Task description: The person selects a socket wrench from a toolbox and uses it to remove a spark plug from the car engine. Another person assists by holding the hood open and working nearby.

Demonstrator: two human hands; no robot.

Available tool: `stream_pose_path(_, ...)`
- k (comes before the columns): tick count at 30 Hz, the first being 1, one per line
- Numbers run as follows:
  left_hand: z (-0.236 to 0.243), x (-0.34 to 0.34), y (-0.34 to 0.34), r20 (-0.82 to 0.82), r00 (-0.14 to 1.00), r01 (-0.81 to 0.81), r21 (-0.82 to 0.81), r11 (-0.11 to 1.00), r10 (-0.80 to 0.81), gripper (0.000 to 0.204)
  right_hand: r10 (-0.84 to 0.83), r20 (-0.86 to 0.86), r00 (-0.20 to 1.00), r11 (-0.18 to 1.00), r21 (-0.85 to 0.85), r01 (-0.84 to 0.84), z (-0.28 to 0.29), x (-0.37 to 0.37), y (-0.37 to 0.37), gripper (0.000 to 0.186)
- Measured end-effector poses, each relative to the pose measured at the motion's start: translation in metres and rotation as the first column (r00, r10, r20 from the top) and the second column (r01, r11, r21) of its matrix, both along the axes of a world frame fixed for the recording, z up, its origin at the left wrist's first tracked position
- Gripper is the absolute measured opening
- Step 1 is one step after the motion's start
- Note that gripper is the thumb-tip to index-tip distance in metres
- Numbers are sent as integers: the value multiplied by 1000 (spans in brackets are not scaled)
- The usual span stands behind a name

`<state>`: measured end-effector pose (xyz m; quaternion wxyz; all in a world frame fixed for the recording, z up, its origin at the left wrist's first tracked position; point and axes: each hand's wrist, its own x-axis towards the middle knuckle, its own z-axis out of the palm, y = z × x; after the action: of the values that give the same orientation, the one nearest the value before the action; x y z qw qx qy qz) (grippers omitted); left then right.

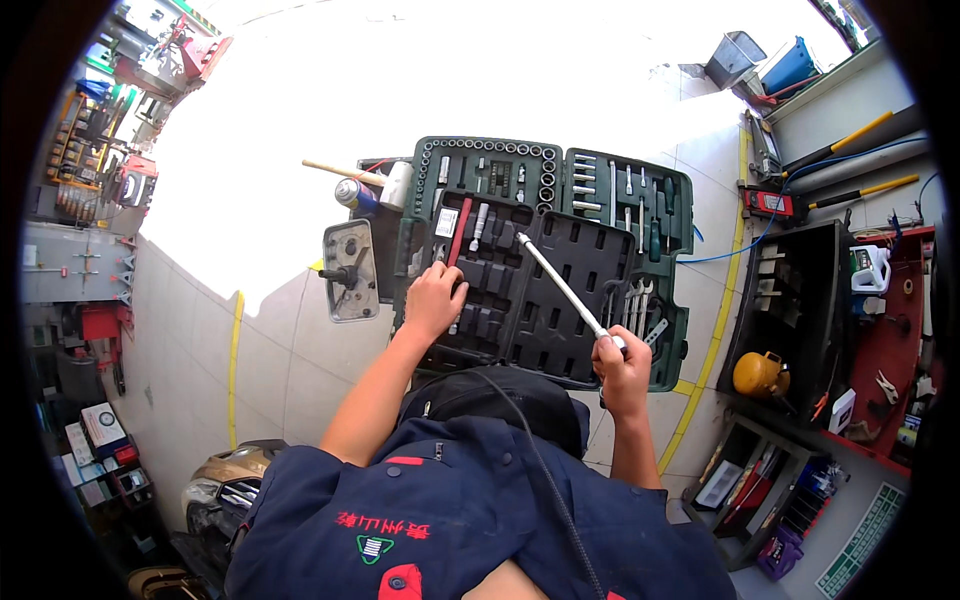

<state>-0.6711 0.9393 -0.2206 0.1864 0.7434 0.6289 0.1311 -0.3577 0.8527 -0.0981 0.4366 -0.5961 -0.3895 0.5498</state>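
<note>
My right hand [624,372] is closed round the lower end of a long silver bar-shaped wrench [565,280]. The wrench slants up and left over the black moulded tray [572,290] of an opened tool case. At the tray's left part, my left hand [434,302] has its fingers bent down beside the lower end of a red-handled tool [461,230]. What those fingertips pinch, if anything, is hidden. Sockets [547,181] line the dark green case [420,160] behind the tray. To the right lie green-handled screwdrivers [655,236] and several combination spanners [638,298].
Left of the case are a grey metal pan [349,298], a spray can [354,195] and a white-headed mallet [396,186]. A black cabinet [785,270] and a red tool cart [890,340] stand on the right. Yellow lines [716,350] mark the tiled floor.
</note>
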Motion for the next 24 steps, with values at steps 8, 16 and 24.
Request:
stream_pose_path(8, -10, 9, -33, -193, 980, 56, 58, 997, -44, 50, 79, -143, 986, 985, -138, -99, -1, -6, 22, 36)
stream_pose_path(16, -20, 16, -7, -224, 974, -4, -90, 996, -16, 43, 189, -100, 977, 971, -127, -201, 6, -7, 39, 37)
stream_pose_path(24, -43, 13, -7, -100, 994, 49, 101, 994, -39, 27, 194, -141, 971, 968, -131, -212, -4, -3, 41, 35)
